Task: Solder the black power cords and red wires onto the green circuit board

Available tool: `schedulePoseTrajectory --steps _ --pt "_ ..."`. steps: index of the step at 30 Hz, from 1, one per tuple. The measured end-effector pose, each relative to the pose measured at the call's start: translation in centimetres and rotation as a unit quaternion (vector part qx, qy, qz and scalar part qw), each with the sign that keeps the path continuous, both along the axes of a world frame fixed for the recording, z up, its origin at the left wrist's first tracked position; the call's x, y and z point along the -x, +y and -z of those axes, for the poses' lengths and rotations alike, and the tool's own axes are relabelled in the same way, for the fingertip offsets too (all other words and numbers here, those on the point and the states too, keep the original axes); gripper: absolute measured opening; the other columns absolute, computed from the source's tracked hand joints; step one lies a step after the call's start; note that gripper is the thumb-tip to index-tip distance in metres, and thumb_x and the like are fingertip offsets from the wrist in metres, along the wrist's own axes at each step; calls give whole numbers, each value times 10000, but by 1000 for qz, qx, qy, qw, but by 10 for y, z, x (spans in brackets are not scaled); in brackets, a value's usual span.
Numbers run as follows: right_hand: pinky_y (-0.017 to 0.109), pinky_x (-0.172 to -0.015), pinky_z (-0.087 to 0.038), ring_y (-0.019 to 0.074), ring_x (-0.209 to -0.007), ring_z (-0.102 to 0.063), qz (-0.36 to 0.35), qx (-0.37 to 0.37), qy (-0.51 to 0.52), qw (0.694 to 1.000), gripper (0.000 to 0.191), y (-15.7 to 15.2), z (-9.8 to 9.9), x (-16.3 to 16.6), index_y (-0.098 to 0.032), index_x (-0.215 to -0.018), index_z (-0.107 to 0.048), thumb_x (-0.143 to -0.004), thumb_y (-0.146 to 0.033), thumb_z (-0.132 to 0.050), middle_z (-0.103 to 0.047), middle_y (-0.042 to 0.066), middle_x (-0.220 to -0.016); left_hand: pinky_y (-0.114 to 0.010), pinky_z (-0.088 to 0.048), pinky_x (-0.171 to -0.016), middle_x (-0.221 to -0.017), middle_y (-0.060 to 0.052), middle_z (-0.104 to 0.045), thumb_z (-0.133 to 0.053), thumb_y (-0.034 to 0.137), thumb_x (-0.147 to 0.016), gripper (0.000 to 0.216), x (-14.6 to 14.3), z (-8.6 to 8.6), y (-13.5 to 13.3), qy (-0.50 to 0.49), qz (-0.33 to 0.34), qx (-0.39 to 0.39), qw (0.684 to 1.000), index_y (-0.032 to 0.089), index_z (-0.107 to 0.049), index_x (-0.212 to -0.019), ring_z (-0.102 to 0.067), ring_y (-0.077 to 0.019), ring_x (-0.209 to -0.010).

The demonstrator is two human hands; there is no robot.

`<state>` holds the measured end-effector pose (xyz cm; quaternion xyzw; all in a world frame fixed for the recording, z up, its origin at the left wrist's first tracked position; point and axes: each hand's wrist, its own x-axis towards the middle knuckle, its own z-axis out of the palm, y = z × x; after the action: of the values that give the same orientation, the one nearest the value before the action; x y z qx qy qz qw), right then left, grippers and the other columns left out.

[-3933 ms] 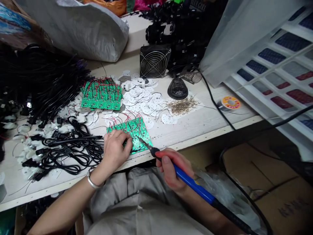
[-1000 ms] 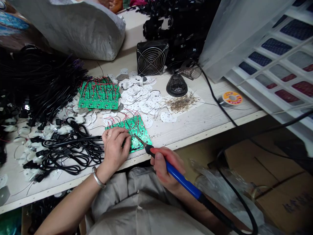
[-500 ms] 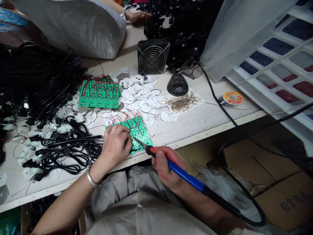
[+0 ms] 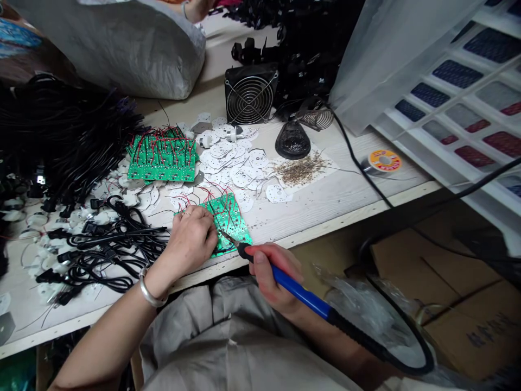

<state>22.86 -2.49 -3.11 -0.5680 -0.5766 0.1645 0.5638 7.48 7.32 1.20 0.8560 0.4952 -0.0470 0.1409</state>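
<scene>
— Left hand [image 4: 191, 236] first: where?
— Palm-down on the near green circuit board [image 4: 233, 220], covering its left part. Fingers [image 4: 209, 239] curled onto the board and touching it; cannot tell about any grip on a wire beneath. Silver bracelet [image 4: 148, 293] round the wrist.
— And the board itself?
— Flat on the worktop [image 4: 325, 203], right at the front edge, bristling with red and black wires.
— Right hand [image 4: 271, 274]?
— Just off the worktop edge, above the lap. Fingers [image 4: 258, 260] closed tight round the soldering iron [image 4: 303, 293], pen-fashion: thumb on the red collar, blue handle slanting back to a black cord. Metal tip down on the board's near side, just beside the left fingertips.
— Round about?
— Behind the board, a spread of white discs [image 4: 236, 163]; to their left a second green board [image 4: 160, 157], also thick with red wires. Left of the hand, a tangle of black cables [image 4: 114, 244] with plugs, well apart from the iron. Further back, a small black fan [image 4: 250, 98], a black dish [image 4: 292, 142] and, beside it, a wire coil stand [image 4: 315, 117]. In front of the dish, a heap of clipped leads [image 4: 301, 169]. Off to the right, near the edge, a solder spool [image 4: 382, 161] with an orange label. At the far back, a grey sack [image 4: 122, 43], and past it another person's hand [image 4: 197, 8] at the top edge.
</scene>
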Motion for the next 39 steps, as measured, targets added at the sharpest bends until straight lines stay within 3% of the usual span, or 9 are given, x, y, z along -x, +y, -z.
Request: schedulePoseTrajectory --steps 13,17,24,32,39 --pt "240 -604 -529 110 -579 -637 -42 -55 -25 997 126 4 1 -3 -223 -854 -595 -890 -162 -490 -695 -21 -674 -415 -405 -779 -1015 -94 -625 -412 225 -889 238 -2 -3 0 36 10 -7 999 155 -624 -806 -511 -273 -1030" --pt "259 -558 -522 127 -560 -630 9 7 66 998 150 -1 8 -5 -221 -865 -615 -918 -236 -476 -631 -24 -584 -418 -405 -787 -1014 -100 -624 -409 224 -887 239 -3 -4 -1 49 6 -7 999 156 -623 -804 -510 -275 -1027" --pt "226 -439 -466 84 -418 -536 35 2 205 978 162 1 21 -9 -231 -961 -635 -926 -279 -485 -596 -47 -594 -431 -401 -814 -1001 -97 -624 -417 226 -875 225 -5 -7 1 62 5 -1 998 163 -617 -795 -507 -275 -1017" --pt "255 -494 -490 131 -521 -600 2 -4 135 991 203 2 19 -6 -209 -811 -650 -904 -297 -492 -616 -13 -559 -443 -393 -844 -999 -98 -614 -409 228 -875 233 -6 -12 5 79 14 22 997 161 -625 -822 -486 -271 -1022" --pt "259 -531 -503 128 -534 -623 -21 -15 59 998 179 5 13 -6 -213 -800 -643 -885 -232 -486 -647 -19 -572 -456 -397 -842 -1000 -121 -612 -394 228 -879 252 -9 -16 7 101 31 32 994 154 -629 -824 -487 -277 -1010"
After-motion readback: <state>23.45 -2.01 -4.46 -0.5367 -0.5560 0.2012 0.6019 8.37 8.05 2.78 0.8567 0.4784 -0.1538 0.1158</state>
